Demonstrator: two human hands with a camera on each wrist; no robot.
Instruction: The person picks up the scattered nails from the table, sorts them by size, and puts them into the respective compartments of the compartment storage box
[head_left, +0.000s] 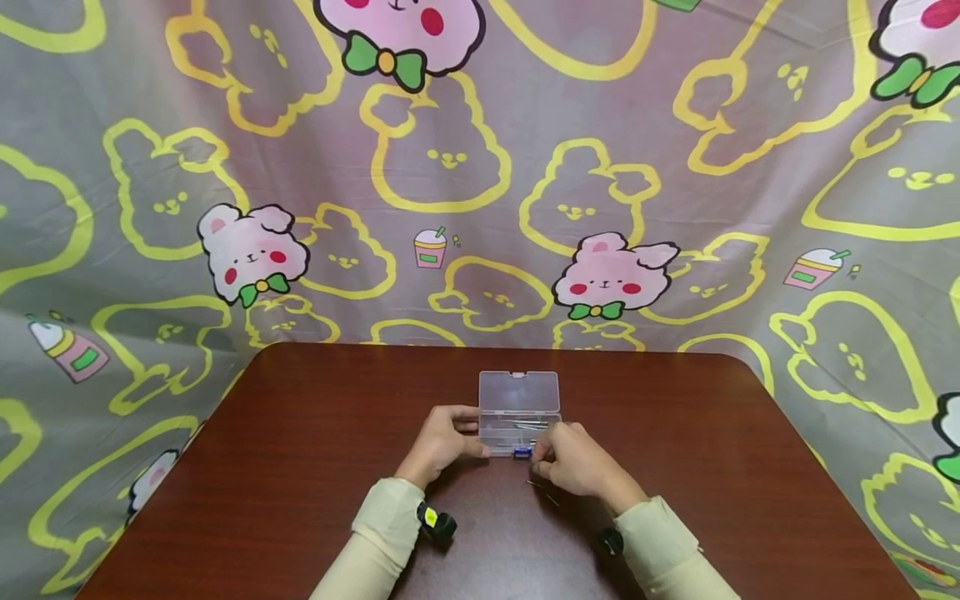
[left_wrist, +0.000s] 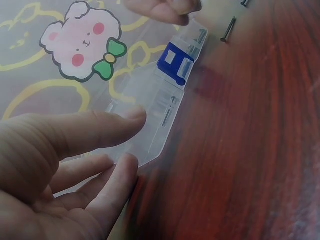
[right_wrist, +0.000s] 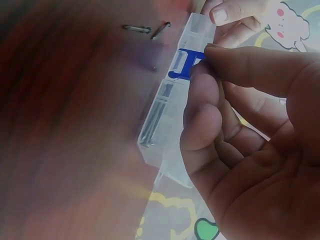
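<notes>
A clear plastic box [head_left: 497, 433] stands with its hinged lid [head_left: 519, 393] raised at the back; a blue latch [head_left: 522, 452] is at its front. My left hand [head_left: 447, 437] holds the box's left end, thumb at the front corner and fingers along the side. Over the front right part is my right hand [head_left: 576, 460], its fingers curled and thumb and forefinger tips together near the latch. No item shows between those tips. Long metal nails [right_wrist: 159, 115] lie inside the box. On the table in front of it are a nail [left_wrist: 229, 29] and another nail [head_left: 553, 500].
The box stands on a dark red-brown wooden table [head_left: 337, 417] with rounded far corners. Behind and beside the table hangs a grey curtain [head_left: 480, 233] with cartoon rabbits. Each wrist wears a small black camera, one of them the left wrist camera [head_left: 438, 523].
</notes>
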